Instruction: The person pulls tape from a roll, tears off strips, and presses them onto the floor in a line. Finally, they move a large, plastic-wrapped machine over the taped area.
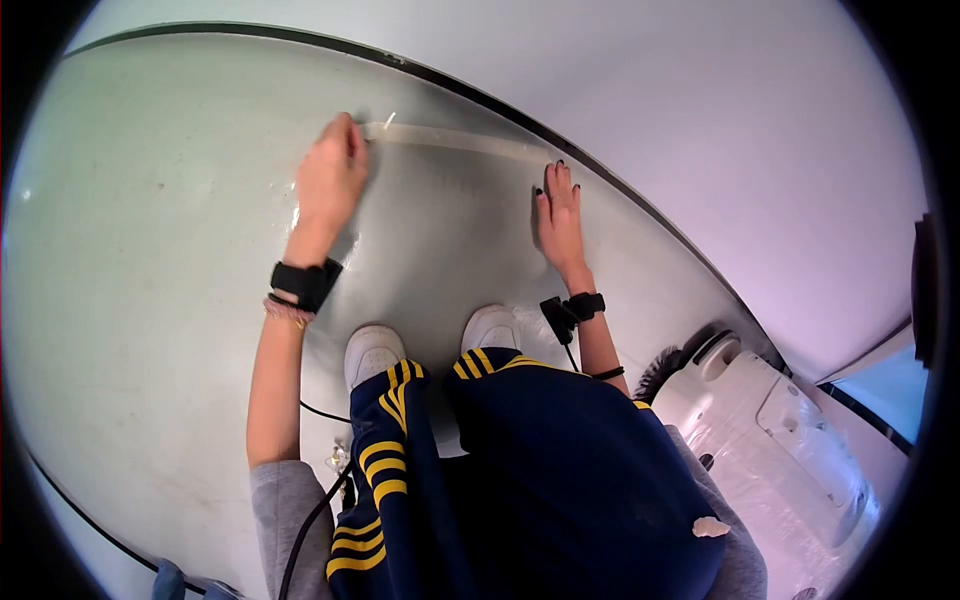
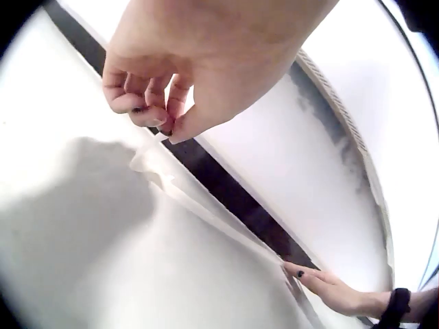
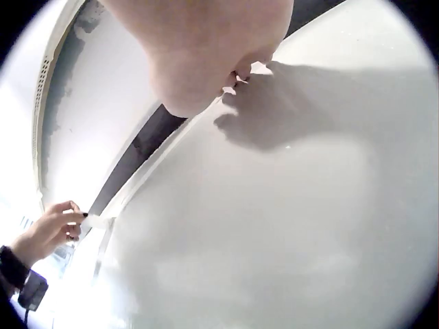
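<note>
A long pale strip of tape (image 1: 455, 140) runs along the light floor (image 1: 150, 250) beside the black baseboard line. My left hand (image 1: 356, 132) pinches the strip's left end between thumb and curled fingers, lifting it a little off the floor; the left wrist view shows the pinch (image 2: 163, 129) and the tape (image 2: 195, 199) trailing away. My right hand (image 1: 556, 178) lies flat with straight fingers on the tape's right end, seen far off in the left wrist view (image 2: 319, 282). In the right wrist view, the right hand (image 3: 236, 77) presses down and the left hand (image 3: 67, 219) holds the tape (image 3: 137, 179).
Two white shoes (image 1: 372, 350) (image 1: 490, 326) stand just behind the hands, under navy trousers with yellow stripes. A black baseboard (image 1: 620, 190) separates floor from white wall. A white machine with a dark brush (image 1: 770, 430) sits at the right. A black cable (image 1: 310, 520) hangs by the left arm.
</note>
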